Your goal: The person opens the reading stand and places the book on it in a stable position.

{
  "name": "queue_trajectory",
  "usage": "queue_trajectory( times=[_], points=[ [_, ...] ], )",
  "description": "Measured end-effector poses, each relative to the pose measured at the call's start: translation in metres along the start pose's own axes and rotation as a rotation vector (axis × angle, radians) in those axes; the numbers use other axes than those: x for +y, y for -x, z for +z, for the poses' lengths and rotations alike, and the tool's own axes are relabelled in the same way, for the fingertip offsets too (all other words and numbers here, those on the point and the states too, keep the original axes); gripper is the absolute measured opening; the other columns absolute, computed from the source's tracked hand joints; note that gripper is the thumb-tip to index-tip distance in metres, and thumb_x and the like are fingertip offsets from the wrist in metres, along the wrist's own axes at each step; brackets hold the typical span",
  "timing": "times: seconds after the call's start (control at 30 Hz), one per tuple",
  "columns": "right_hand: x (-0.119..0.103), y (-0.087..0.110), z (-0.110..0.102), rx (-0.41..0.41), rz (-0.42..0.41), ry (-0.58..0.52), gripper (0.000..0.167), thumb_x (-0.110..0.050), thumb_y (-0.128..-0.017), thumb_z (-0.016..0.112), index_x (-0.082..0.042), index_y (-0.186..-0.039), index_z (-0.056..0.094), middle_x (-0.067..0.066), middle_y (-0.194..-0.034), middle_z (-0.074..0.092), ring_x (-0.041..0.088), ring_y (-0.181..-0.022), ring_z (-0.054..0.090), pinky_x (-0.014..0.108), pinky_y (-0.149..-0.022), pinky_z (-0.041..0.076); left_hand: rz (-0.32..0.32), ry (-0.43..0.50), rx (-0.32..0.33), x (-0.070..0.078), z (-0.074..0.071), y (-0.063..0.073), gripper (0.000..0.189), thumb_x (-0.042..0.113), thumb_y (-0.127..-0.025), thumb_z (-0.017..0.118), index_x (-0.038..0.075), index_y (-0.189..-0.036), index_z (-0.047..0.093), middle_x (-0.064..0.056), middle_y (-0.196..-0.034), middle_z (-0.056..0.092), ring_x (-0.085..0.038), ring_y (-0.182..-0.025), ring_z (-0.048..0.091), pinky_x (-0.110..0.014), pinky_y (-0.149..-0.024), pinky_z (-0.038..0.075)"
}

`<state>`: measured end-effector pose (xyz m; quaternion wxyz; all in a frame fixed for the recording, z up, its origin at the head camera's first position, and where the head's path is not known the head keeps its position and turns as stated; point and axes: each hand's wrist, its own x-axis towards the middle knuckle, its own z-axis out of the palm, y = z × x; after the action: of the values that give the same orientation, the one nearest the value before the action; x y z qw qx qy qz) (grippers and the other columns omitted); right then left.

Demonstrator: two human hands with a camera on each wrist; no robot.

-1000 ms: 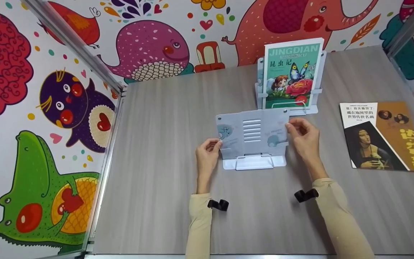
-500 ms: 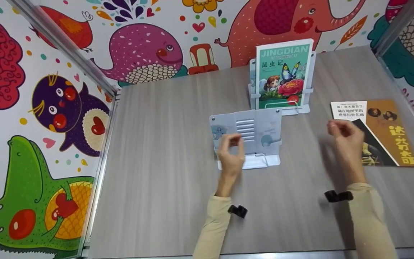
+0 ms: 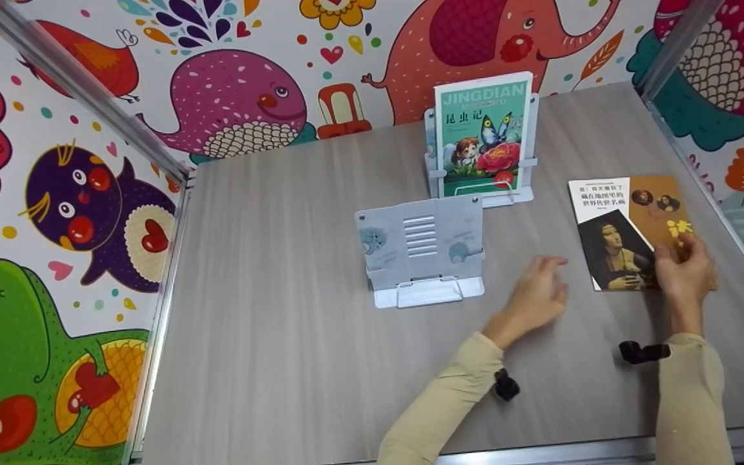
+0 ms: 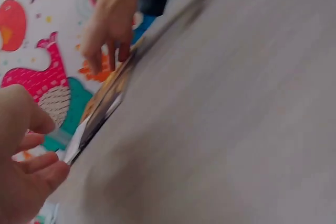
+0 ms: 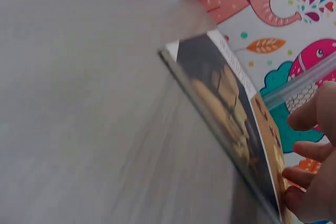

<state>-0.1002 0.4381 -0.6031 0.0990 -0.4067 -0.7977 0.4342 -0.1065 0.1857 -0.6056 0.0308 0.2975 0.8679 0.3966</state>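
Observation:
A book with a brown, white and black cover (image 3: pixel 611 242) lies on the right of the table, a portrait on its front. My right hand (image 3: pixel 687 271) is over its lower right corner; in the right wrist view, the fingertips (image 5: pixel 294 174) touch the cover's edge and the thumb stays apart. To the book's left, my left hand (image 3: pixel 530 300) hovers over the table with loosely bent fingers and holds nothing. In the left wrist view, that hand's fingers (image 4: pixel 44 169) overlap the book's near end. A grey-white metal book stand (image 3: pixel 385 258) stands upright, bare, left of my hands.
Behind it, a second stand (image 3: pixel 526 194) supports a green-covered book (image 3: pixel 482 142) with a butterfly on the front. The wood-grain table (image 3: pixel 268 290) meets printed cartoon walls (image 3: pixel 346 58) at the back and sides. A metal strip (image 3: pixel 540 452) borders its front.
Both hands have let go of the bare stand and moved right, the right hand to the brown book, the left partway there. The head view has shifted to the right.

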Motion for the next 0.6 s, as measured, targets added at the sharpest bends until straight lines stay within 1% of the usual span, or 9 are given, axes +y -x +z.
queue_trajectory(
  times=[0.03, 0.07, 0.1, 0.13, 0.2, 0.3, 0.43, 0.5, 0.6],
  points=[
    [0.003, -0.001, -0.001, -0.012, -0.008, 0.034, 0.061, -0.028, -0.1, 0.051, -0.006, -0.155, 0.038, 0.016, -0.154, 0.044, 0.029, -0.142, 0.036, 0.042, -0.122, 0.021, -0.017, -0.012, -0.038, 0.004, 0.007, -0.002, 0.045, 0.014, -0.096, 0.061, 0.01, -0.141, 0.053, -0.003, -0.131, 0.058, -0.006, -0.113, 0.058, -0.008, -0.099, 0.04],
    [0.006, -0.002, -0.001, -0.026, -0.018, 0.059, 0.064, -0.027, -0.1, 0.049, -0.005, -0.157, 0.032, 0.02, -0.162, 0.032, 0.036, -0.148, 0.025, 0.049, -0.124, 0.014, -0.035, -0.01, -0.076, 0.008, 0.014, -0.003, 0.048, 0.016, -0.096, 0.061, 0.011, -0.143, 0.051, -0.002, -0.134, 0.055, -0.006, -0.117, 0.056, -0.009, -0.101, 0.039],
    [0.008, -0.002, -0.001, -0.035, -0.028, 0.078, 0.066, -0.026, -0.1, 0.049, -0.003, -0.158, 0.029, 0.022, -0.164, 0.025, 0.04, -0.15, 0.018, 0.054, -0.123, 0.011, -0.05, 0.007, -0.102, 0.012, 0.019, -0.005, 0.05, 0.017, -0.096, 0.06, 0.011, -0.145, 0.05, -0.003, -0.138, 0.053, -0.006, -0.122, 0.054, -0.011, -0.104, 0.038],
    [0.009, -0.003, -0.001, -0.042, -0.038, 0.093, 0.067, -0.025, -0.099, 0.048, -0.002, -0.158, 0.026, 0.024, -0.165, 0.022, 0.042, -0.15, 0.016, 0.056, -0.122, 0.01, -0.073, 0.037, -0.122, 0.014, 0.023, -0.005, 0.052, 0.017, -0.097, 0.06, 0.012, -0.147, 0.048, -0.003, -0.141, 0.051, -0.007, -0.127, 0.052, -0.013, -0.108, 0.038],
    [0.009, -0.003, -0.002, -0.059, -0.042, 0.114, 0.069, -0.024, -0.099, 0.048, 0.0, -0.159, 0.023, 0.026, -0.165, 0.02, 0.043, -0.15, 0.014, 0.056, -0.123, 0.01, -0.117, 0.097, -0.143, 0.019, 0.029, -0.006, 0.054, 0.019, -0.097, 0.059, 0.013, -0.15, 0.045, -0.005, -0.148, 0.046, -0.01, -0.138, 0.046, -0.017, -0.113, 0.035],
    [0.006, 0.0, -0.005, -0.097, -0.034, 0.148, 0.072, -0.025, -0.099, 0.048, 0.002, -0.159, 0.019, 0.029, -0.163, 0.02, 0.045, -0.149, 0.015, 0.056, -0.123, 0.013, -0.165, 0.161, -0.129, 0.021, 0.033, -0.007, 0.058, 0.019, -0.097, 0.06, 0.014, -0.152, 0.041, -0.006, -0.153, 0.043, -0.011, -0.14, 0.044, -0.02, -0.114, 0.036],
    [0.003, 0.004, -0.011, -0.132, -0.043, 0.183, 0.073, -0.026, -0.099, 0.049, 0.007, -0.157, 0.019, 0.035, -0.158, 0.026, 0.048, -0.145, 0.022, 0.057, -0.121, 0.017, -0.197, 0.198, -0.106, 0.022, 0.035, -0.008, 0.059, 0.018, -0.096, 0.06, 0.013, -0.152, 0.039, -0.006, -0.153, 0.043, -0.012, -0.139, 0.044, -0.021, -0.114, 0.037],
    [0.002, 0.006, -0.015, -0.147, -0.035, 0.202, 0.075, -0.027, -0.098, 0.049, 0.009, -0.156, 0.018, 0.036, -0.157, 0.028, 0.049, -0.144, 0.025, 0.058, -0.121, 0.019, -0.218, 0.23, -0.098, 0.024, 0.034, -0.01, 0.061, 0.017, -0.095, 0.061, 0.012, -0.152, 0.038, -0.005, -0.153, 0.044, -0.011, -0.137, 0.048, -0.019, -0.11, 0.041],
    [0.001, 0.007, -0.022, -0.156, 0.003, 0.225, 0.075, -0.028, -0.098, 0.047, 0.01, -0.156, 0.018, 0.036, -0.157, 0.029, 0.049, -0.145, 0.027, 0.057, -0.122, 0.022, -0.294, 0.33, -0.068, 0.026, 0.032, -0.014, 0.062, 0.016, -0.093, 0.064, 0.012, -0.15, 0.04, -0.003, -0.148, 0.051, -0.009, -0.128, 0.055, -0.016, -0.101, 0.046]
  ],
)
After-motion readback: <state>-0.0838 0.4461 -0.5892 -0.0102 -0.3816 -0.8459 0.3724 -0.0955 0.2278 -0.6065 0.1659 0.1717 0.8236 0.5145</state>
